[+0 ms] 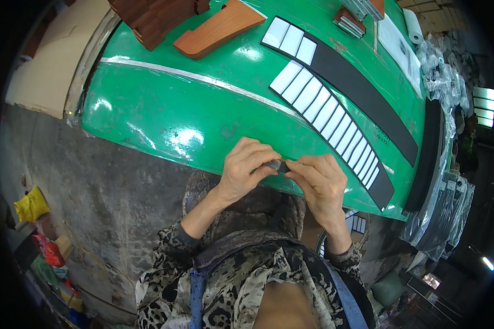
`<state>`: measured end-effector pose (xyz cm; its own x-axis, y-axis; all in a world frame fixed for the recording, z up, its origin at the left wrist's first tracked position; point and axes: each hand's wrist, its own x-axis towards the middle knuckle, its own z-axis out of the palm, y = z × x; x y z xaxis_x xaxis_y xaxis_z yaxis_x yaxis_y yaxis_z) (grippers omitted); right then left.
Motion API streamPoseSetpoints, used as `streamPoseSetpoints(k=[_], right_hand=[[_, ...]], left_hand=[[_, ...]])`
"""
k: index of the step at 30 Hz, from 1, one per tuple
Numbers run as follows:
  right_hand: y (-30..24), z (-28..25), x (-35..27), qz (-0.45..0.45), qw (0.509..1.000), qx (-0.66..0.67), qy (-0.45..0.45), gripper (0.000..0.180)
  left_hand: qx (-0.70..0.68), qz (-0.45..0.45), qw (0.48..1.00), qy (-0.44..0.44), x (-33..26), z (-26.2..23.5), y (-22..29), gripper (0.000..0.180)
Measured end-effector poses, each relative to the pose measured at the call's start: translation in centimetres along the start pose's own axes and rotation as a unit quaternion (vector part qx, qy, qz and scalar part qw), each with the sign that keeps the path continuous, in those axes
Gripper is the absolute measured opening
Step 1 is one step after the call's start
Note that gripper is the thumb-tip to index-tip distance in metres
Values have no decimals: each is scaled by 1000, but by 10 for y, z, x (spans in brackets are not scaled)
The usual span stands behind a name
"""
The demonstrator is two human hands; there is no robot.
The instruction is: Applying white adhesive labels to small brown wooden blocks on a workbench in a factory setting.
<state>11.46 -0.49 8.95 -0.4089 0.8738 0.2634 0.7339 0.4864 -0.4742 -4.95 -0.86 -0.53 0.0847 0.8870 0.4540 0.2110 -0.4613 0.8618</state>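
Observation:
Over the near edge of the green table (164, 118), my left hand (247, 164) and my right hand (319, 178) meet. Both have their fingertips pinched on one small grey and black piece (280, 165); its exact kind is too small to make out. Just beyond my right hand lies a long curved black strip (382, 193), with a row of white rectangles (326, 118) along most of it. A second curved black strip (362, 90) lies farther off, with a few white rectangles (291, 39) at its far left end.
A shaped brown wooden piece (219, 30) and stacked wooden pieces (158, 19) lie at the table's far left. Wood and metal-coloured parts (357, 16) stand at the back. Plastic-wrapped dark panels (444, 208) lean along the right edge. A yellow bag (31, 204) sits on the left floor.

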Motion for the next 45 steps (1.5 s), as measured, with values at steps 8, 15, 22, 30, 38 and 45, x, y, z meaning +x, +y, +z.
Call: streamPoseSetpoints(k=[8, 15, 22, 30, 38, 45], right_hand=[[9, -3, -5, -2, 1000, 4, -16, 37], [22, 4, -32, 36, 999, 27, 27, 38], [24, 22, -32, 32, 988, 16, 150, 33], [20, 28, -39, -6, 983, -15, 185, 37], [40, -15, -60, 5, 977, 3, 215, 37], [93, -45, -43, 130, 971, 42, 195, 8]], left_hand=[[5, -5, 1000, -14, 0, 0, -1, 31], [27, -40, 998, -41, 4, -2, 11, 28], [165, 120, 978, -41, 16, 3, 22, 37], [213, 133, 967, -49, 4, 4, 23, 33], [283, 146, 943, -99, 6, 3, 29, 34], [233, 124, 963, -61, 7, 11, 21, 32]])
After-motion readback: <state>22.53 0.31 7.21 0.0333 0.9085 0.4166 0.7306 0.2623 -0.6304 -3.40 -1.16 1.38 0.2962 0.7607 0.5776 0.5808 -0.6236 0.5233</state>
